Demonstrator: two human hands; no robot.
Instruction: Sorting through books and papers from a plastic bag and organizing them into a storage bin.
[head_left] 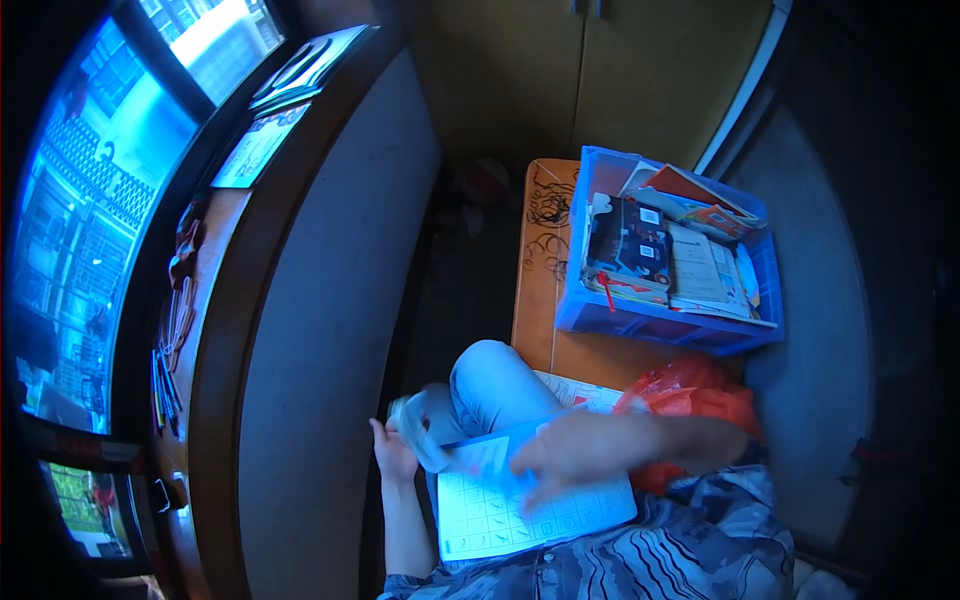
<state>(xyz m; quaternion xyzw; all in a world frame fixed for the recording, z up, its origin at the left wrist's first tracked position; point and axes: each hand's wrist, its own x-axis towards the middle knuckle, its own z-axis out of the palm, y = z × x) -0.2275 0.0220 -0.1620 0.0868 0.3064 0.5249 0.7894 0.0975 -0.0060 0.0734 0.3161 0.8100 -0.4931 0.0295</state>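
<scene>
Across my lap lies a booklet or sheet (535, 515) with a printed grid of small pictures. My right hand (565, 455) reaches over it from the right, smeared by motion, so its fingers cannot be read. At the left edge of my lap, my left hand (396, 455) is turned palm up with its thumb out to the side. A pale, curled sheet-like thing (425, 435) rests in it, blurred and hiding the other fingers. Whether that thing is joined to the booklet, I cannot tell.
An orange-brown table (535, 310) holds a blue plastic crate (660, 330) of books and papers. A red plastic bag (690, 390) and a printed sheet (580, 390) lie nearer me. Pens (165, 395) and papers (260, 145) line the window ledge (215, 250) at left.
</scene>
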